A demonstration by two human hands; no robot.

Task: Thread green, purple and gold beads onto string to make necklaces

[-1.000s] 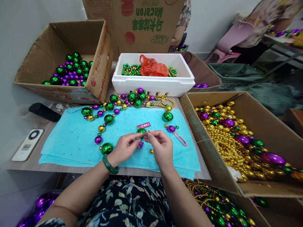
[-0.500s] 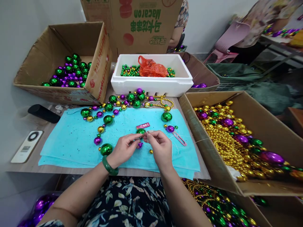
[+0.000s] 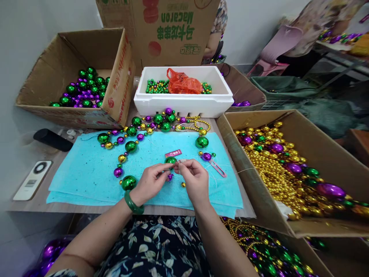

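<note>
Both Hands Pinched on Thread at Cloth Centre

Your left hand and right hand meet fingertip to fingertip above the blue cloth on the desk. Each hand is closed to a narrow pinch on fine thread; detail at the fingertips is too small to tell. Thread also shows to the right of your hands, reaching the wall of the right cardboard box; you cannot tell whether it is the same length.

Locate the parts as follows. A large green bead sits just beyond your left fingertips, partly covered, with a pink tag behind it. A small purple bead lies beside the left fingertips; a gold bead lies between your hands, nearer you. The bead strand winds from beside your left wrist, along the far edge of the cloth, toward the white foam box. To the right of your right hand, a larger purple bead lies at the end of a pink looped tool.
</note>
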